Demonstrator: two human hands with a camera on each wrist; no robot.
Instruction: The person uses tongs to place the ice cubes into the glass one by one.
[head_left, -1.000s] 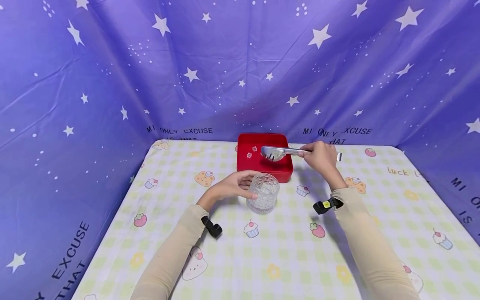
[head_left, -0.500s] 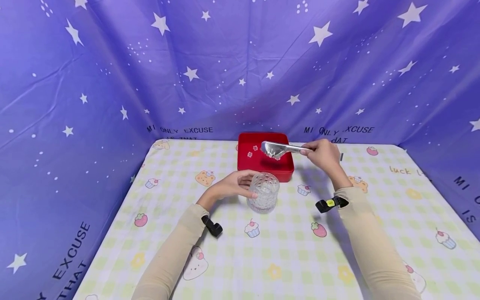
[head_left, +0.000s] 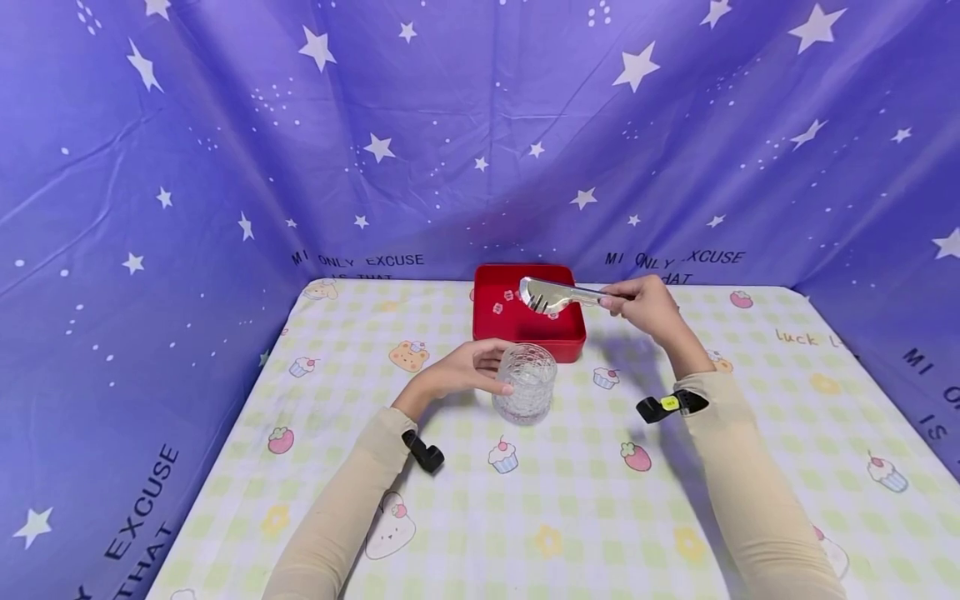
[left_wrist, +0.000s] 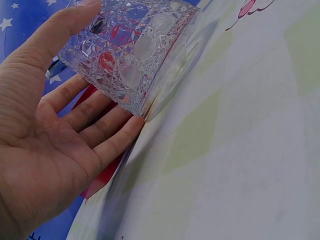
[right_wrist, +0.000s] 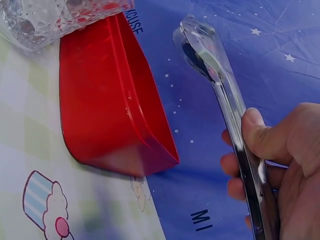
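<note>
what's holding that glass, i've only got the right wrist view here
Observer: The person's left grip holds the glass, thumb on one side and fingers on the other.
Operator: ok, anything lying in the red box, i can't see its floor
Observer: Yes, the head view shows a few small pale pieces on it.
Operator: and where are the tongs against the box from the head camera
Observer: There, their working end shows against the right half of the box's inside. I can't tell how high it is.
</note>
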